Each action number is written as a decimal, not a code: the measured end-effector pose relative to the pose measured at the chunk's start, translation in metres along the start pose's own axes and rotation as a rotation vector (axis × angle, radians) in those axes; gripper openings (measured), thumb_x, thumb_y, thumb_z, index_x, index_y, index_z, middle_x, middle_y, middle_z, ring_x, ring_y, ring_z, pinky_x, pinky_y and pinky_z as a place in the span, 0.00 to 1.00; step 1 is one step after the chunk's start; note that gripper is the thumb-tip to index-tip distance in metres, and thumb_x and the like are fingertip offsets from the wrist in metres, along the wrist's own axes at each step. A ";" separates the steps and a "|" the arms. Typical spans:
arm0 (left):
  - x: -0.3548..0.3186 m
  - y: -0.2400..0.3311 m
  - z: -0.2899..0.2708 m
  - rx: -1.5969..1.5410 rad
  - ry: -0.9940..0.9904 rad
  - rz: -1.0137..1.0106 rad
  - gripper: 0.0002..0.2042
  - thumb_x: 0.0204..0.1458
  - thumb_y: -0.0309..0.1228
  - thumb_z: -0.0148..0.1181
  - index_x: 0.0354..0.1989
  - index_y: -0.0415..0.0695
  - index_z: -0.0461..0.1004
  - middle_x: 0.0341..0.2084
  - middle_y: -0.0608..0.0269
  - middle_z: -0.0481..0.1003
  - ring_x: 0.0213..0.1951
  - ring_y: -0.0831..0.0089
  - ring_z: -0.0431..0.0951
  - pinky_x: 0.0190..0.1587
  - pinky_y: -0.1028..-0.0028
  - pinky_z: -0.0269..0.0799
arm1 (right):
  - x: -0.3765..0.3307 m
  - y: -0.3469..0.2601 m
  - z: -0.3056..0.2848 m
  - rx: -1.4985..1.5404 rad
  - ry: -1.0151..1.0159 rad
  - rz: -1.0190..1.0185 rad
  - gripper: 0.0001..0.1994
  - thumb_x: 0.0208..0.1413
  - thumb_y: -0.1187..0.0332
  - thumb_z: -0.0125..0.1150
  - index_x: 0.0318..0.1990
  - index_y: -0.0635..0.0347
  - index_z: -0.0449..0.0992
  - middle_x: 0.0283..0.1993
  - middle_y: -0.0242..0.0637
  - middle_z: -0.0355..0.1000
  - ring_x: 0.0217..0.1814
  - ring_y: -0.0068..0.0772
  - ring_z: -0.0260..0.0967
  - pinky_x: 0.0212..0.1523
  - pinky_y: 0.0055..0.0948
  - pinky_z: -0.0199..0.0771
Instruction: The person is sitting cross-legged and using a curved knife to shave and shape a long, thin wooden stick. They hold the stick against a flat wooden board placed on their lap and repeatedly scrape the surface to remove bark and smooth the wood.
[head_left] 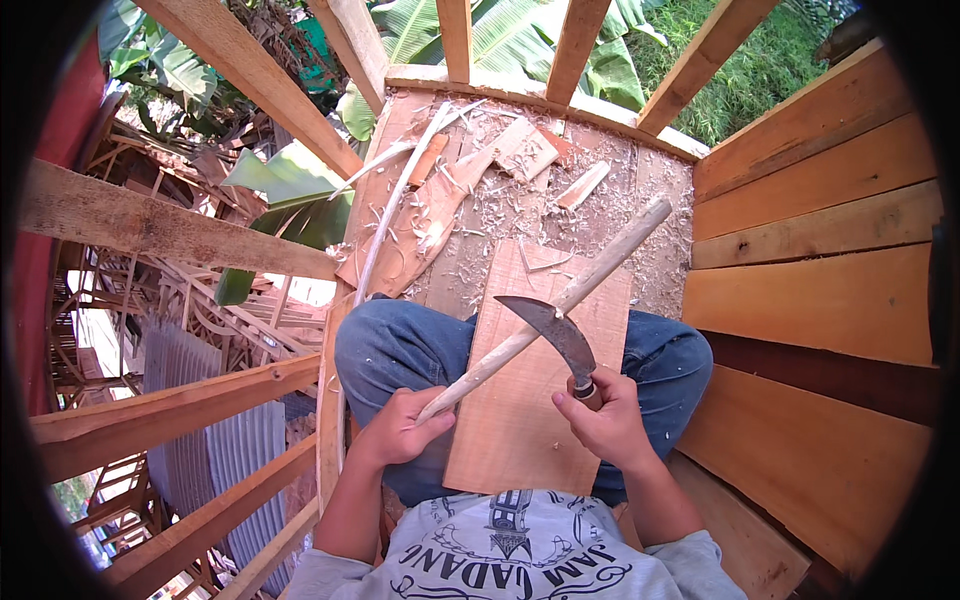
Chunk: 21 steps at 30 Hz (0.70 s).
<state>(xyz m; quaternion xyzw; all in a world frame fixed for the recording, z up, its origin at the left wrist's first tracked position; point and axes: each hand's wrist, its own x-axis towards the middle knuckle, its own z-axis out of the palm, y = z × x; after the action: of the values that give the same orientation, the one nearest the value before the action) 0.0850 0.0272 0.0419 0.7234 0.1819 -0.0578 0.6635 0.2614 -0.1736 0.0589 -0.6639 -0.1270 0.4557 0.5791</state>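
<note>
My left hand (pixel 402 428) is closed around the lower end of a pale, peeled wooden stick (pixel 618 250), which slants up and away to the right. In my right hand (pixel 606 415) is the short wooden handle of a sickle (pixel 553 328). Its dark curved blade lies across the middle of the stick, tip toward the left. Beneath both, a flat wooden board (pixel 520 420) rests over my lap between my knees. A few small shavings lie on the board, with a thin strip of wood near its far end.
Wood shavings (pixel 500 215) litter the plank floor ahead, among offcuts such as a pale wood piece (pixel 583 186). A long thin strip (pixel 392 205) lies at the left. Wooden rails (pixel 180 225) border the left and far sides; a plank wall (pixel 800 295) stands close on the right.
</note>
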 end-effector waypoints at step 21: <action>0.003 0.001 0.001 -0.035 0.009 -0.004 0.08 0.52 0.31 0.55 0.27 0.38 0.69 0.15 0.68 0.63 0.20 0.81 0.61 0.23 0.76 0.58 | -0.007 0.022 0.016 -0.109 0.004 -0.208 0.08 0.54 0.73 0.59 0.27 0.60 0.66 0.17 0.19 0.52 0.18 0.12 0.45 0.19 0.21 0.45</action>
<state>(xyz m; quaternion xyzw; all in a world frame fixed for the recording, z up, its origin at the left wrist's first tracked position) 0.0887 0.0271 0.0419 0.7116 0.1871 -0.0528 0.6751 0.2376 -0.1750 0.0442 -0.6786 -0.2186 0.3840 0.5868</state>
